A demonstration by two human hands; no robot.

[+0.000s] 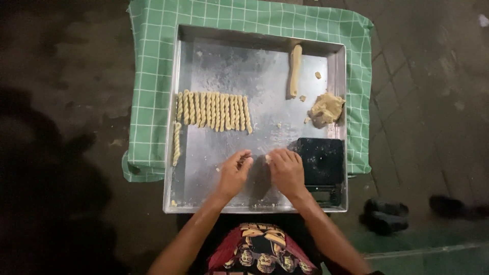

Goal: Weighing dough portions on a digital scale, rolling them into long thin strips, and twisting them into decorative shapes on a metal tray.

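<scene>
While pressing flat to roll a small pale dough piece (267, 159) on the shallow metal tray (224, 66), both hands, left (233, 173) and right (287, 170), lay open, beside a row of twisted dough sticks (214, 109).

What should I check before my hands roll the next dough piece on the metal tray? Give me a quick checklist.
1. Small dough piece between left hand and right hand: ok, though mostly hidden.
2. Bare space on the shiny metal tray: ok.
3. Row of twisted pale dough sticks apart from the hands: ok.
4. Lump of beige dough in supply at right: ok.
5. Black flat scale close beside the right hand: not ok, crowded.
6. Green checked cloth flat under the tray: cannot tell.
</scene>
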